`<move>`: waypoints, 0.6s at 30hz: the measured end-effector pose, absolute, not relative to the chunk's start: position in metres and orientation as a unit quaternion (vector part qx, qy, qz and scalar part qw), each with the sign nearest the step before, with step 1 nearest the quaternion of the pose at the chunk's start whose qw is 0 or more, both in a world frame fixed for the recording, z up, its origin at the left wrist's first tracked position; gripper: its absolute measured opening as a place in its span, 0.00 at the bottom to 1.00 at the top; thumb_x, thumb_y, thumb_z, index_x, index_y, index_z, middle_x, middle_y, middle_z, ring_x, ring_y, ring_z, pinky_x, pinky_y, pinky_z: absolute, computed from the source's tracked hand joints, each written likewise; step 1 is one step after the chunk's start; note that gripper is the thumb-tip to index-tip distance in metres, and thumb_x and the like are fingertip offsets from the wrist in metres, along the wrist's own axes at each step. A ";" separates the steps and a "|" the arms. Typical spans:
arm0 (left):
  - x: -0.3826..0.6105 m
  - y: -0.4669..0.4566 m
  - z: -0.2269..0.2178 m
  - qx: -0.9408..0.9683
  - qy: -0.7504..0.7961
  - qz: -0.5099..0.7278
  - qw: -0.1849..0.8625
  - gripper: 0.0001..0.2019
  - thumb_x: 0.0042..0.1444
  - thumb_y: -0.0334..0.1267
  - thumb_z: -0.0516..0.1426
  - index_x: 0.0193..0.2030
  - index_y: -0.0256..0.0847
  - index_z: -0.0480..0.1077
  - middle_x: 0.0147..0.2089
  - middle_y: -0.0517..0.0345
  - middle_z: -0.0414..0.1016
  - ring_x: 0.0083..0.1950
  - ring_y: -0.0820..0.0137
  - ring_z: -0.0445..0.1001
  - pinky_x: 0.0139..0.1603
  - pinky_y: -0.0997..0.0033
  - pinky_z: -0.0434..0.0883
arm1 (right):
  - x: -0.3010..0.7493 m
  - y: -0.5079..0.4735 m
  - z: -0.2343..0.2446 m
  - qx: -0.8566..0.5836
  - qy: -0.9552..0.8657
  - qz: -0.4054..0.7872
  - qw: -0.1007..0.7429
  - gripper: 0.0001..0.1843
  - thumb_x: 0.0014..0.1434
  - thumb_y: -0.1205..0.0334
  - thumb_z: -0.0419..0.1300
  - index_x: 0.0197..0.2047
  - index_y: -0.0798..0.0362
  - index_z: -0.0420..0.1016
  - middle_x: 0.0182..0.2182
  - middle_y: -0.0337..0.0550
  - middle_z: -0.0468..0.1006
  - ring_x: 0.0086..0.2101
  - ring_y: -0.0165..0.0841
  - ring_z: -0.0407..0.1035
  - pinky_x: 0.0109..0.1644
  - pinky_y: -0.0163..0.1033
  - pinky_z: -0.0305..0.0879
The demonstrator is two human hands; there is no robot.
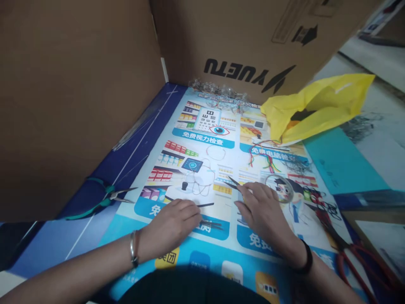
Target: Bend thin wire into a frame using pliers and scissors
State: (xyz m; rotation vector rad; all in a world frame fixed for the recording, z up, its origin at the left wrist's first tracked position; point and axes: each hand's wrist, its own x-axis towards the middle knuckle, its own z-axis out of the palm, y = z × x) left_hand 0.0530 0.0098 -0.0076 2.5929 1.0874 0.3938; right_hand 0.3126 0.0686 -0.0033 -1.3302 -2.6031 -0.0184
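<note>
My left hand (177,221) has its fingers closed over the poster (232,211), and a thin dark strip (207,205) sticks out from its fingertips. Beneath those fingers lie several slim dark pieces (212,224). Tweezers (233,182) are gripped in my right hand (261,211), their points apart and aimed up and left. Between and beyond both hands, loops of thin wire (202,179) rest on the poster. A clear round dish (279,188) sits just beyond my right hand. What exactly my left fingertips pinch is partly hidden.
Green-handled pliers (106,196) lie at left, red-handled scissors (351,249) at right. Cardboard walls (95,84) stand at left and back. A yellow bag (316,107), coloured cords (270,162), tangled wire (297,165) and clear clutter (221,92) lie farther off.
</note>
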 end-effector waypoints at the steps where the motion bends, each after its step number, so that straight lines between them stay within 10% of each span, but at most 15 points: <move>1: 0.053 0.010 -0.008 0.898 0.382 0.153 0.157 0.10 0.60 0.29 0.48 0.46 0.38 0.66 0.45 0.53 0.72 0.49 0.64 0.67 0.47 0.60 0.66 | 0.310 0.064 -0.001 -0.433 -0.893 0.035 0.121 0.13 0.59 0.61 0.53 0.46 0.57 0.69 0.42 0.52 0.71 0.44 0.43 0.61 0.47 0.48 0.57; 18: 0.037 0.015 -0.010 0.794 0.460 0.273 0.288 0.09 0.58 0.29 0.52 0.45 0.39 0.68 0.41 0.54 0.72 0.44 0.70 0.70 0.43 0.68 0.70 | 0.271 0.030 -0.018 -0.358 -0.920 0.143 0.069 0.09 0.61 0.62 0.53 0.31 0.55 0.69 0.31 0.44 0.69 0.34 0.35 0.58 0.39 0.42 0.53</move>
